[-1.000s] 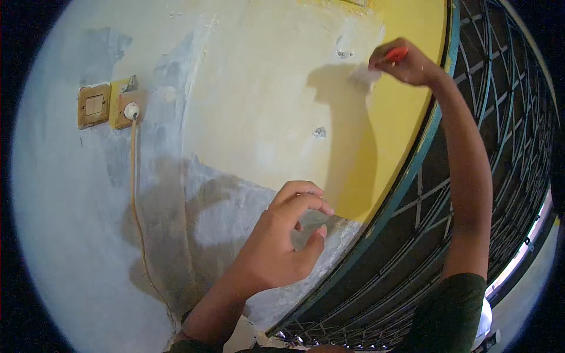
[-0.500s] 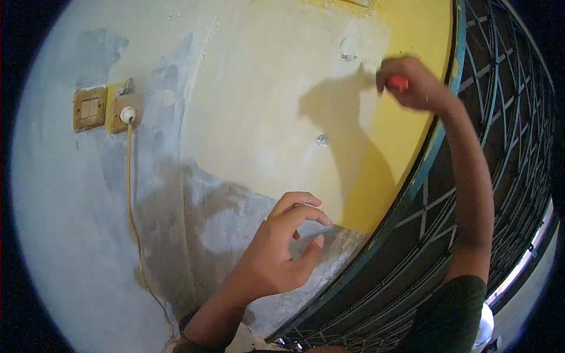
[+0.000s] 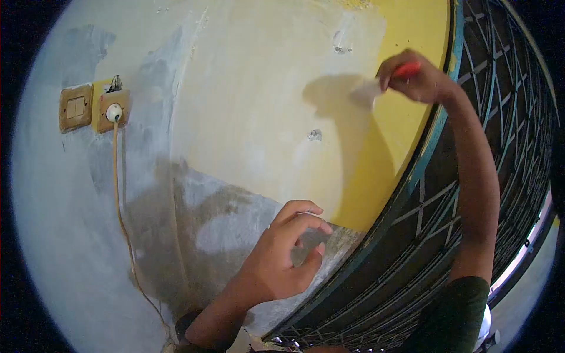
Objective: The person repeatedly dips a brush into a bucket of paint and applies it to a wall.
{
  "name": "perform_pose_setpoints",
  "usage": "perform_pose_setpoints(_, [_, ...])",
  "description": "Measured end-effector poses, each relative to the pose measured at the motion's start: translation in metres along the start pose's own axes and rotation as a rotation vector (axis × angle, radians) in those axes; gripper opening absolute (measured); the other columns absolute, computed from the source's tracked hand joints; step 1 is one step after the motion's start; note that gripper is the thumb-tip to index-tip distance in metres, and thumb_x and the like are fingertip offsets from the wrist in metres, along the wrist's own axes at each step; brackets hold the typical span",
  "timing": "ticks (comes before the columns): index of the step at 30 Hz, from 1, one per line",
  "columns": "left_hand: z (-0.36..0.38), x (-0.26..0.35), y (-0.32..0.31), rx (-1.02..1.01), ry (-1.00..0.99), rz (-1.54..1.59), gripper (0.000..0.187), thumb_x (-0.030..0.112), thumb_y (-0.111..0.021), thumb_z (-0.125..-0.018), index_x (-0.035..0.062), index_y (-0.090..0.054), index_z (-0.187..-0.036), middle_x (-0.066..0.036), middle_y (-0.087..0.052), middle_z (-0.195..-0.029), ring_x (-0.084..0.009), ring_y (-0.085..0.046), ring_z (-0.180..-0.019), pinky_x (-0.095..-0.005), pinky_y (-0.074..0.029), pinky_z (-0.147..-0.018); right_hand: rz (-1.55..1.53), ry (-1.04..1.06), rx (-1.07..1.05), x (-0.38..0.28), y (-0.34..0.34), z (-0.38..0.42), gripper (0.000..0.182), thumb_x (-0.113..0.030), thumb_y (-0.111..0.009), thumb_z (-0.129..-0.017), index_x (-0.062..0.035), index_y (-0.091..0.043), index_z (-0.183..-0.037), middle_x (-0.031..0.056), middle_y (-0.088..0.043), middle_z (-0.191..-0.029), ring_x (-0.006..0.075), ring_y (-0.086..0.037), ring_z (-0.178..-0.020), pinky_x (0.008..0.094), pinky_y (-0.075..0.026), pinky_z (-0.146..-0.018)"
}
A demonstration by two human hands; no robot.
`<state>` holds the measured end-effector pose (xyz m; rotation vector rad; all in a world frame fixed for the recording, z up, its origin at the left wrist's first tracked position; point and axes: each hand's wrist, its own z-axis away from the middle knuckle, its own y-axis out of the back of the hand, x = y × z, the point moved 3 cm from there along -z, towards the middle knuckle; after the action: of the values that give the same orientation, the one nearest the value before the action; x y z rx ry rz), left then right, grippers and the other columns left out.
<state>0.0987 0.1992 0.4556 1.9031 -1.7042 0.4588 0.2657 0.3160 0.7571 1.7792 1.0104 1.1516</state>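
Note:
My right hand [image 3: 415,76] is closed around the red handle [image 3: 407,69] of a putty knife. Its pale, flared blade [image 3: 366,95] points left and down, close over the yellow and whitish wall [image 3: 253,106], and is slightly blurred. A shadow of the hand and arm falls across the wall there. Lower down, my left hand [image 3: 288,253] hovers in front of the grey part of the wall, fingers curved and thumb apart, with nothing between them. Two small chipped spots, one upper [image 3: 341,47] and one lower [image 3: 315,135], mark the wall left of the blade.
On the left, a light switch [image 3: 75,108] sits beside a socket [image 3: 113,110] with a plug in it. A cord [image 3: 119,206] hangs from the plug down the wall. A dark folding metal gate [image 3: 435,206] in a teal frame borders the wall on the right.
The putty knife's blade now shows left of my right hand, where before mainly the red handle showed. My left hand keeps its curved shape. The view has shifted slightly.

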Motion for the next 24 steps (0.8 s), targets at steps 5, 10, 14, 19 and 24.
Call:
perform_pose_setpoints(5, [0.004, -0.002, 0.006, 0.021, 0.004, 0.007, 0.024, 0.004, -0.061, -0.081, 0.0060, -0.059, -0.105, -0.016, -0.051, -0.122, -0.0265, -0.057, -0.103, -0.0333, -0.048, -0.075, 0.428, 0.097, 0.175, 0.031, 0.083, -0.030, 0.006, 0.005, -0.062, -0.080, -0.0009, -0.061, -0.082, 0.0083, -0.066, -0.085, 0.0210, -0.065, -0.087, 0.0327, -0.050, -0.079])
perform_pose_setpoints(10, [0.003, -0.003, 0.006, 0.017, 0.016, 0.010, 0.024, 0.004, -0.062, -0.081, 0.0057, -0.060, -0.105, -0.016, -0.051, -0.123, -0.0265, -0.058, -0.102, -0.0325, -0.048, -0.074, 0.818, 0.005, 0.242, 0.018, 0.077, -0.033, 0.011, 0.004, -0.062, -0.075, -0.0044, -0.060, -0.082, 0.0107, -0.064, -0.086, 0.0302, -0.065, -0.087, 0.0376, -0.050, -0.076])
perform_pose_setpoints(14, [0.003, -0.001, 0.007, 0.030, -0.006, 0.025, 0.024, 0.003, -0.062, -0.080, 0.0058, -0.061, -0.104, -0.016, -0.051, -0.122, -0.0266, -0.058, -0.102, -0.0325, -0.048, -0.074, 0.873, -0.049, 0.113, -0.005, -0.026, 0.001, 0.018, -0.004, -0.062, -0.067, -0.0099, -0.061, -0.083, 0.0143, -0.059, -0.085, 0.0362, -0.060, -0.085, 0.0470, -0.049, -0.070])
perform_pose_setpoints(19, [0.007, -0.004, 0.010, 0.005, 0.008, 0.023, 0.024, 0.005, -0.062, -0.080, 0.0061, -0.061, -0.104, -0.016, -0.051, -0.122, -0.0269, -0.058, -0.103, -0.0327, -0.048, -0.073, 0.640, -0.057, -0.076, -0.068, -0.133, 0.054, 0.021, -0.013, -0.069, -0.065, -0.0085, -0.063, -0.085, 0.0142, -0.057, -0.087, 0.0338, -0.061, -0.087, 0.0441, -0.052, -0.066])
perform_pose_setpoints(24, [0.004, 0.007, 0.018, -0.019, 0.034, 0.023, 0.027, 0.002, -0.062, -0.079, 0.0074, -0.063, -0.106, -0.013, -0.050, -0.127, -0.0219, -0.053, -0.111, -0.0309, -0.049, -0.078, 0.469, -0.080, -0.312, -0.099, -0.139, 0.060, 0.018, -0.009, -0.068, -0.063, -0.0086, -0.061, -0.080, 0.0104, -0.056, -0.084, 0.0308, -0.060, -0.082, 0.0438, -0.049, -0.067])
